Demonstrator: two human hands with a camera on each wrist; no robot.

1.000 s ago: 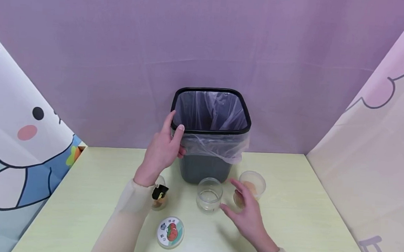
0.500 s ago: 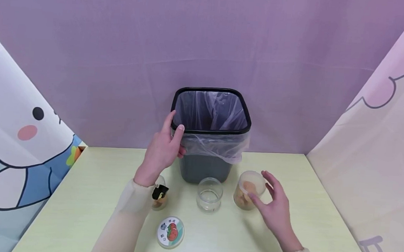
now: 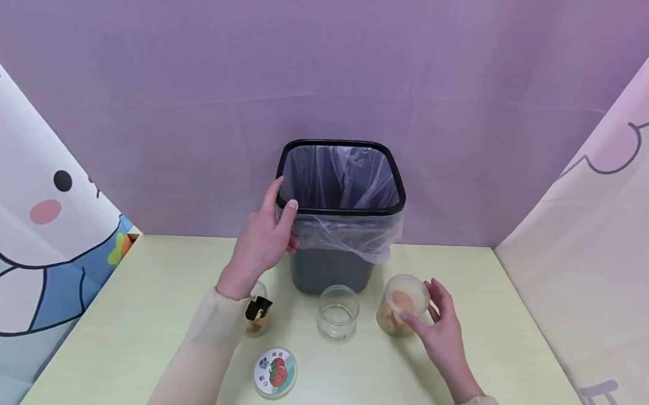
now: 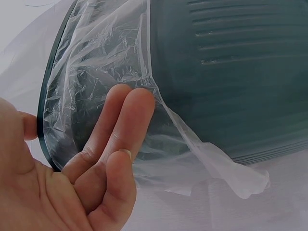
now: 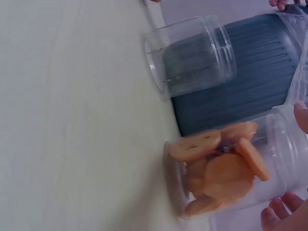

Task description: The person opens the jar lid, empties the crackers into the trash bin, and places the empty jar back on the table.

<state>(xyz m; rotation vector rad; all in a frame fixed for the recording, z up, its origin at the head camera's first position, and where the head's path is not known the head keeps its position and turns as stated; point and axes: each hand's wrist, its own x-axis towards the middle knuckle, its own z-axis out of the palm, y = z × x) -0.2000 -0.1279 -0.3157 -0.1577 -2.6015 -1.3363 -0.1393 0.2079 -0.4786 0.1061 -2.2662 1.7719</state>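
In the head view my left hand (image 3: 261, 239) is at the front left corner of a dark grey trash bin (image 3: 328, 271), its thumb at the black rim. Its other fingers lie against the plastic liner (image 4: 106, 53) in the left wrist view. My right hand (image 3: 445, 334) holds a clear jar (image 3: 393, 312) near its mouth, thumb on one side and fingers on the other. Inside that jar are several orange-brown cookies (image 5: 226, 178). The jar stands upright on the table. I cannot tell whether a lid covers it.
An uncovered clear jar (image 3: 337, 318) stands between the hands, in front of the bin. A round lid (image 3: 275, 373) with a tomato picture lies nearer on the table (image 3: 504, 362). Another jar (image 3: 257, 328) with orange-brown pieces is partly hidden behind the left wrist. Fabric walls enclose the table.
My right hand has moved right, from beside the uncovered clear jar to the cookie jar, and has closed around its mouth. The left hand has stayed at the bin's rim.
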